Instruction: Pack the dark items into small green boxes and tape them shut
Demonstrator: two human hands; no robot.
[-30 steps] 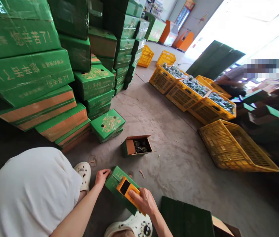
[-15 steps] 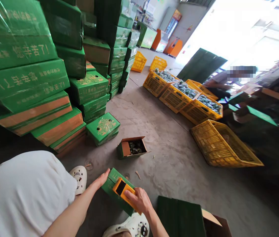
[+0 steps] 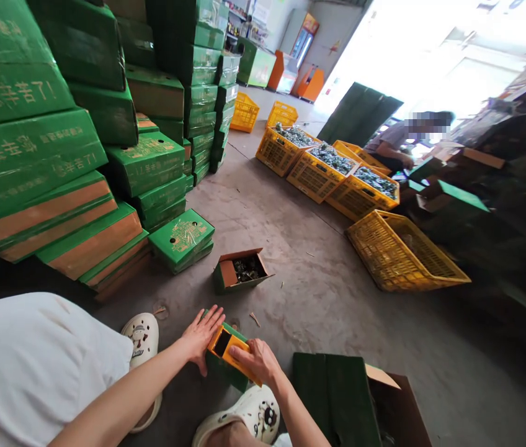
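A green cardboard box [image 3: 228, 372] with printed lettering lies on the floor between my two feet. My left hand [image 3: 201, 335] is spread on its top at the left end, fingers apart, holding nothing. In my right hand [image 3: 258, 360] is an orange handheld tool [image 3: 232, 348] with a dark rectangular opening at its front. It rests on or just above the box, close to my left fingertips; I cannot tell whether it touches. Just beyond stands an open green box [image 3: 243, 280] with dark contents inside.
Stacked green boxes [image 3: 35, 143] rise on the left, with a low pair [image 3: 183, 236] nearer. Filled yellow crates [image 3: 309, 179] and a tilted crate [image 3: 384, 251] stand to the right. Another person [image 3: 391, 139] works behind them. A dark green box [image 3: 330, 397] is near my right foot.
My left hand has moved from the box's left edge onto its top, fingers spread near the tool. My right hand still holds the tool there. The view has shifted slightly.
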